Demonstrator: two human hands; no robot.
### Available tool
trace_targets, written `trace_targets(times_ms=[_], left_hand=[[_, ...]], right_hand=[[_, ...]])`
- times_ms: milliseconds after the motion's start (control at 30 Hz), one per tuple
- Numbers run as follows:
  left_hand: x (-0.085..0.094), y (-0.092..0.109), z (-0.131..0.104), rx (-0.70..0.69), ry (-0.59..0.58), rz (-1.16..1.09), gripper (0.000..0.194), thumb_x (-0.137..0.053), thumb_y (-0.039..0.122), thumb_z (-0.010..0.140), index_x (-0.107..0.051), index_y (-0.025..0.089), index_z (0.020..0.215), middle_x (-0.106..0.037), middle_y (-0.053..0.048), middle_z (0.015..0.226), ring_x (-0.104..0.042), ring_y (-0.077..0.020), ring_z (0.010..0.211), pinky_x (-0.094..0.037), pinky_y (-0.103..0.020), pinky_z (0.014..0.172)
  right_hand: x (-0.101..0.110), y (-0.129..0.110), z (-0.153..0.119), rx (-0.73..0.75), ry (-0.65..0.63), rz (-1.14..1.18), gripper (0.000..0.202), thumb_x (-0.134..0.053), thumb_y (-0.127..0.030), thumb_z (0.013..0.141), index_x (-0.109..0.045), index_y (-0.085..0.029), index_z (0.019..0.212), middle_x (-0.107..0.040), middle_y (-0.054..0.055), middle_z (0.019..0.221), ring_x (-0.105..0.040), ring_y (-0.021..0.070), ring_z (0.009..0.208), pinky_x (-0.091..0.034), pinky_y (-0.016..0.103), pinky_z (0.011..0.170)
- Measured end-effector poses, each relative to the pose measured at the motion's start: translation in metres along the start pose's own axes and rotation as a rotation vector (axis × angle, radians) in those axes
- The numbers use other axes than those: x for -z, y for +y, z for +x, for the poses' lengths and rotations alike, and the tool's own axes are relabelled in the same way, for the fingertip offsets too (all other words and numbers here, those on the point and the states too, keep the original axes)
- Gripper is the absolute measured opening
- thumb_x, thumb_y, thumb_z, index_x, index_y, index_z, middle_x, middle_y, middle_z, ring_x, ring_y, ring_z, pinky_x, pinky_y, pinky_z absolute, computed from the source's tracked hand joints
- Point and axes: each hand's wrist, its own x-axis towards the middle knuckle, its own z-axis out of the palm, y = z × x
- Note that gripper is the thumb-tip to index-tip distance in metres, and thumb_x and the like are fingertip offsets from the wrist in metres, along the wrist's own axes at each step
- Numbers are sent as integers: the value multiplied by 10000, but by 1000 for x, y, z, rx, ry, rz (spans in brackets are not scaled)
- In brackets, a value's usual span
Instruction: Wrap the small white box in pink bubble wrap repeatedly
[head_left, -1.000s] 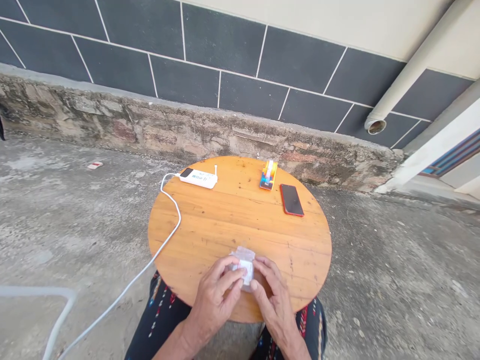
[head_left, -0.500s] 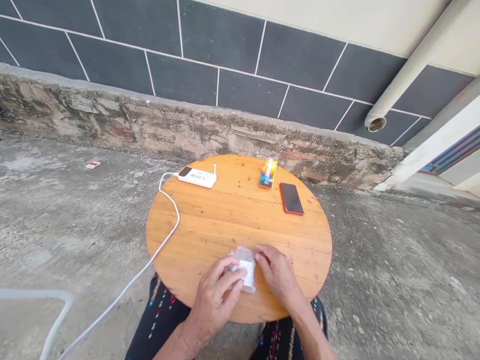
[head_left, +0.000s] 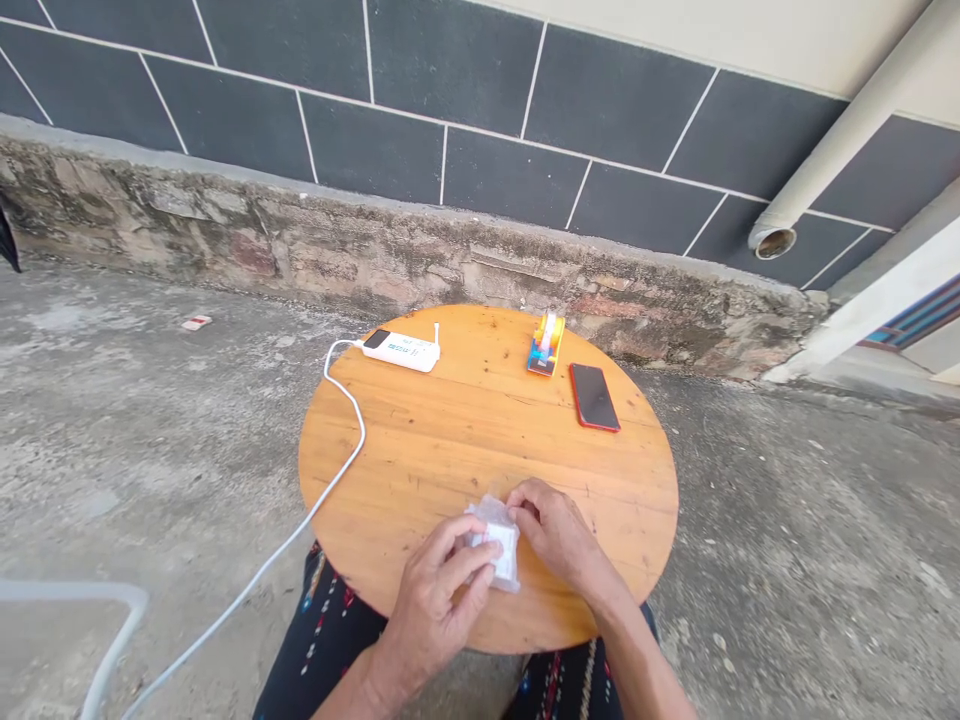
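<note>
- White cable [head_left: 340, 478]: runs from the near left over the wooden table [head_left: 420, 430] to the device.
- White device, dark panel [head_left: 403, 350]: lying far left; untouched.
- Left hand [head_left: 431, 600]: thumb and fingers drawn narrow, holding the packet against the tabletop.
- Plastic-wrapped packet [head_left: 507, 562]: near edge, between the hands; white item inside clear film. Enclosing looks done; film at the far end seems loose, so flattening or securing appears left. No tape strip can be made out on it.
- Right hand [head_left: 559, 532]: fingertips closed in a pinch at the film's far right corner.
- Tape dispenser [head_left: 546, 345], yellow and blue: far right; untouched.
- Red-edged smartphone [head_left: 595, 397]: right of the dispenser, dark screen up; untouched.
</note>
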Motion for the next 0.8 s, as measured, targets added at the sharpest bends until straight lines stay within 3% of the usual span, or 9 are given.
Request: trace_targets(times_ms=[167,400,633,800], left_hand=[[0,-1,0,1,-2,0,254,-543,90,837,-613,227,1039,-526,-80,1097,-566,-138,818,-496,-286,741],[0,-2,0,-1,5,-15,258,-540,80,836,-615,219,1040,-519,-87,1104,-570,-146,862,-502,-290,766],[-1,1,2,-7,31,-9,255,-535,71,830,-627,211,1020,-514,-87,1103,-576,-143,861,-510,-279,755],[1,6,5,23,44,5,218,-530,85,829,-647,205,968,-497,-93,1189,-579,-119,795,-514,-271,735]], right_hand=[[0,1,0,-5,-73,262,126,-492,-168,845,-584,-188,762,-599,-22,691,-537,122,648,-378,217,610],[-5,-1,-8,7,-63,493,90,-522,-228,868,-595,-185,838,-592,-11,777,-538,129,724,-412,227,672],[0,-15,-21,28,-47,418,252,-421,-338,949,-603,-195,850,-600,-7,776,-551,140,740,-413,240,685],[-2,-21,-33,32,6,254,208,-593,-366,859,-612,-233,1018,-649,16,986,-581,185,927,-419,283,816]])
